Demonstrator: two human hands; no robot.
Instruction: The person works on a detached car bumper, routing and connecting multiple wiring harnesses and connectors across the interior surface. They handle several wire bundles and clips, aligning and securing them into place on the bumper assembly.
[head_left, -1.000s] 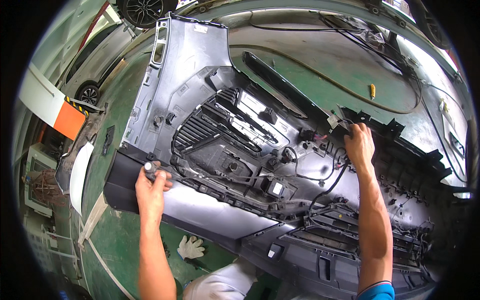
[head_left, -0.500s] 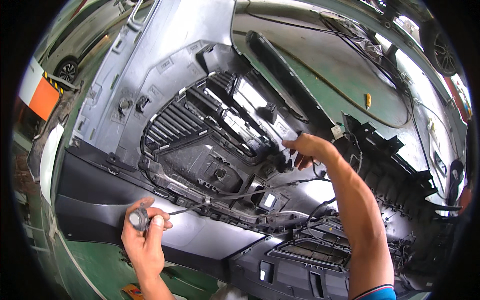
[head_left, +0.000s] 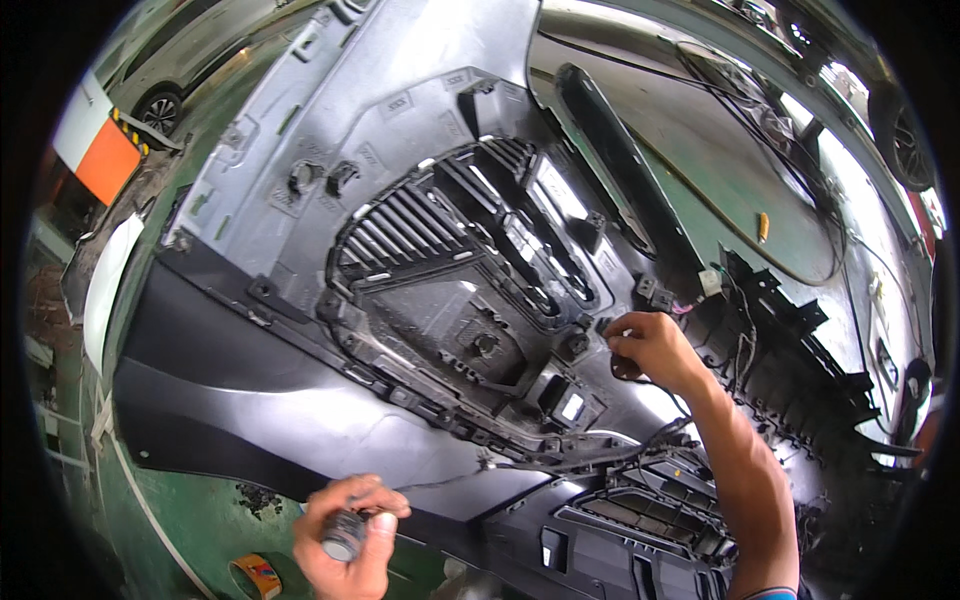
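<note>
In my left hand (head_left: pixel 372 562), at the lower left, is a parking sensor (head_left: pixel 343 540): a small dark ribbed barrel with a pale round face, held between thumb and fingers. A thin dark cable (head_left: pixel 440 484) runs from beside that hand to the wiring harness (head_left: pixel 600 457) along the bumper cover (head_left: pixel 430 50), whose inner side faces me. My right hand (head_left: pixel 655 345) is closed over the cover, right of the slatted grille part (head_left: pixel 400 230); its fingertips pinch something dark I cannot make out. Beyond it sits a black connector (head_left: pixel 655 292) with pink wires.
A long black trim strip (head_left: pixel 615 160) lies beyond the cover. Another black grille part (head_left: pixel 650 515) is at the lower right. A hose (head_left: pixel 690 190) and a yellow-handled tool (head_left: pixel 764 227) lie on the green floor. A parked car (head_left: pixel 190 60) stands far left.
The view has shifted, so the cover appears farther right. My left hand has moved lower with the sensor. The harness, earlier stretched across the cover's opening, now lies nearer its lower edge.
</note>
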